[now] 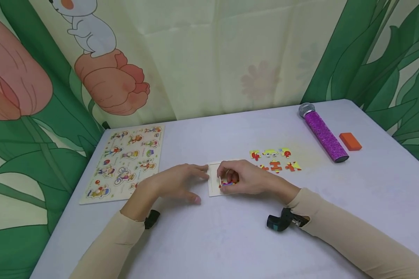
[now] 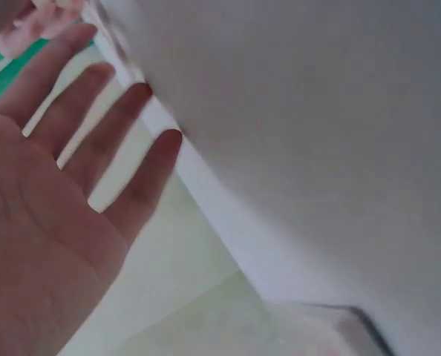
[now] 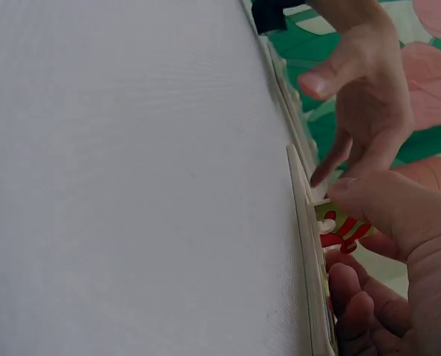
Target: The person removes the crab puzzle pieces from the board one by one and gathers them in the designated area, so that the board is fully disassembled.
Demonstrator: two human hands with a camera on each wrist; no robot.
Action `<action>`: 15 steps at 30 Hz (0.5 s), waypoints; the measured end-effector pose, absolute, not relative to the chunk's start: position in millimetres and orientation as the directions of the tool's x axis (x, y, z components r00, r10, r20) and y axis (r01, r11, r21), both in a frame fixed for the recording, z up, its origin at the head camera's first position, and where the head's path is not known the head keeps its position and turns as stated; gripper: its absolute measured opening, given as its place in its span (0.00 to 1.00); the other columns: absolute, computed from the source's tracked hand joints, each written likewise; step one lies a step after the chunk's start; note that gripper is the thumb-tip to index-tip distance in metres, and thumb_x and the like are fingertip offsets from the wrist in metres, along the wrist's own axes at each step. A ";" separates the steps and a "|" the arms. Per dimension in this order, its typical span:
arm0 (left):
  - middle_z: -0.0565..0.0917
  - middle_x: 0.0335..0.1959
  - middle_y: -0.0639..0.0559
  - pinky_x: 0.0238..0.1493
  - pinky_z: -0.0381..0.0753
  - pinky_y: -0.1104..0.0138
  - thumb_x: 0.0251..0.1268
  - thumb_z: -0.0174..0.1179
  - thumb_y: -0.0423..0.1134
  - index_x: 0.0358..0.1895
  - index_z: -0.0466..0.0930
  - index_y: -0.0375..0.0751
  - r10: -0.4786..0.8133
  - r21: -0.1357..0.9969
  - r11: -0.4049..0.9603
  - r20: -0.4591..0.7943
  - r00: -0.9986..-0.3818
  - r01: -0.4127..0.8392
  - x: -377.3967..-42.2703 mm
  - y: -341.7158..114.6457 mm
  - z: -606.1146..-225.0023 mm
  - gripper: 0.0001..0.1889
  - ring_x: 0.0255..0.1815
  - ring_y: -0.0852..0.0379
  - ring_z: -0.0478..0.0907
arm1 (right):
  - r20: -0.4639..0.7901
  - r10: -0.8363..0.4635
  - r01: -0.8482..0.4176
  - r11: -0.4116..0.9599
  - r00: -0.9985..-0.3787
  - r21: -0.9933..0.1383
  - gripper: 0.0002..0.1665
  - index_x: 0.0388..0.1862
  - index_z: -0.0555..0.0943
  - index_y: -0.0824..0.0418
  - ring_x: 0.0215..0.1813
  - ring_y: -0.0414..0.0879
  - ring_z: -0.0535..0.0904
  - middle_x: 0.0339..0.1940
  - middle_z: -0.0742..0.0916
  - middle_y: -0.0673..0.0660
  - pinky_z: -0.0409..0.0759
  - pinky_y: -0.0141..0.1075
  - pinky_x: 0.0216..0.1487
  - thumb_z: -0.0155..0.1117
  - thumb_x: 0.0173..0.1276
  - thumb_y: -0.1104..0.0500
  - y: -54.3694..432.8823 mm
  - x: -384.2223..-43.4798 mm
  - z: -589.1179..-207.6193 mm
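Observation:
My right hand (image 1: 249, 177) pinches a jigsaw piece (image 3: 339, 222) between thumb and fingers, just above a small pale puzzle tray (image 1: 213, 184). The right wrist view shows red and yellow print on the piece, held tilted at the tray's surface. Colourful pieces (image 1: 226, 183) show beneath the fingers, partly hidden. My left hand (image 1: 176, 181) has its fingers spread and fairly straight, with the fingertips at the tray's left edge. In the left wrist view, that palm (image 2: 50, 200) holds nothing. Several loose jigsaw pieces (image 1: 276, 166) lie to the right of the tray, one partly behind the right hand.
A large picture puzzle board (image 1: 129, 155) lies at the left. At the right are a purple glittery microphone (image 1: 324, 133) and an orange block (image 1: 350, 141). A printed curtain (image 1: 213, 58) hangs behind the white table (image 1: 216, 240).

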State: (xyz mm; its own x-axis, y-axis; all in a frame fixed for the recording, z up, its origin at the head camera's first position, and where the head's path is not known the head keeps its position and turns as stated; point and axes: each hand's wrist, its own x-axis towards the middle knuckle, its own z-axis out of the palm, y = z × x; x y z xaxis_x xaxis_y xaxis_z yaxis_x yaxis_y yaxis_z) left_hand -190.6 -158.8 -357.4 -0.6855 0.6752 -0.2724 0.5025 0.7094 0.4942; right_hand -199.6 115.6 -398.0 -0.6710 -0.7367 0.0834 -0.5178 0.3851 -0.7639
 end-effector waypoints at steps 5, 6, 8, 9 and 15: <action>0.69 0.77 0.58 0.77 0.61 0.53 0.58 0.76 0.53 0.67 0.80 0.52 0.742 0.551 0.636 -0.245 -0.624 0.540 -178.8 -160.0 -359.6 0.32 0.79 0.55 0.64 | 0.060 -0.738 -0.498 0.391 -0.672 -0.774 0.16 0.47 0.78 0.50 0.35 0.43 0.79 0.33 0.84 0.49 0.77 0.34 0.40 0.75 0.64 0.56 117.5 -200.8 -397.9; 0.70 0.77 0.58 0.77 0.62 0.53 0.59 0.75 0.54 0.67 0.80 0.53 0.751 0.545 0.629 -0.240 -0.616 0.554 -177.2 -159.4 -359.7 0.32 0.78 0.54 0.64 | 0.057 -0.739 -0.497 0.393 -0.672 -0.774 0.17 0.47 0.78 0.51 0.35 0.44 0.79 0.33 0.84 0.49 0.77 0.34 0.40 0.74 0.64 0.56 117.6 -200.9 -397.6; 0.70 0.77 0.57 0.76 0.63 0.53 0.60 0.74 0.55 0.69 0.79 0.55 0.762 0.517 0.623 -0.232 -0.605 0.587 -174.7 -157.5 -359.9 0.32 0.77 0.53 0.65 | 0.054 -0.739 -0.496 0.394 -0.672 -0.773 0.17 0.47 0.77 0.51 0.36 0.44 0.79 0.34 0.84 0.51 0.77 0.34 0.40 0.74 0.63 0.57 117.4 -200.9 -396.7; 0.70 0.77 0.56 0.76 0.64 0.53 0.61 0.73 0.55 0.69 0.78 0.56 0.761 0.501 0.627 -0.232 -0.606 0.597 -173.4 -156.6 -359.5 0.32 0.77 0.53 0.65 | 0.053 -0.739 -0.496 0.396 -0.672 -0.773 0.17 0.47 0.77 0.52 0.36 0.45 0.79 0.34 0.84 0.51 0.77 0.34 0.40 0.74 0.63 0.57 117.3 -200.9 -396.3; 0.71 0.76 0.54 0.71 0.69 0.51 0.64 0.70 0.58 0.72 0.76 0.62 0.751 0.399 0.653 -0.234 -0.617 0.643 -166.1 -149.8 -356.7 0.32 0.73 0.50 0.67 | 0.036 -0.732 -0.480 0.408 -0.680 -0.776 0.17 0.47 0.78 0.53 0.37 0.44 0.79 0.34 0.84 0.51 0.78 0.34 0.42 0.74 0.63 0.56 116.9 -200.9 -395.9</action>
State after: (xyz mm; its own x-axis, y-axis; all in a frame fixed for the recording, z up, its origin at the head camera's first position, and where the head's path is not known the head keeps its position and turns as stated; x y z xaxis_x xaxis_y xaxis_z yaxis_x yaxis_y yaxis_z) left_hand -166.1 -149.8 -356.7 -0.6173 0.7512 -0.2340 0.6435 0.6531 0.3992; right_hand -200.9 116.9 -395.9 -0.6800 -0.7324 0.0356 -0.4802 0.4082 -0.7764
